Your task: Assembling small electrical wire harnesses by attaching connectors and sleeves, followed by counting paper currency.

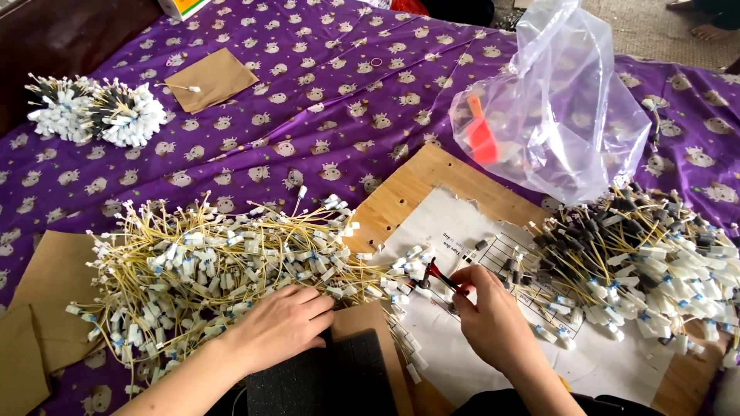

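My left hand [281, 323] rests palm down on the near edge of a big heap of yellow wires with white connectors [223, 266]. My right hand [489, 312] pinches a small tool with a red and black tip [439, 276] and holds that tip against a white connector at the heap's right end. Under the right hand lies a white printed sheet [462, 231] on a wooden board [420, 181]. A second pile of yellow wires with dark sleeves and white connectors [640, 262] lies to the right of my right hand.
A clear plastic bag [563, 115] with orange pieces inside stands behind the board. Two bundles of white-tipped wires [96, 112] and a brown card [210, 77] lie far left on the purple patterned cloth [324, 100]. A dark pad [324, 377] lies near me. A person's bare foot [713, 31] shows top right.
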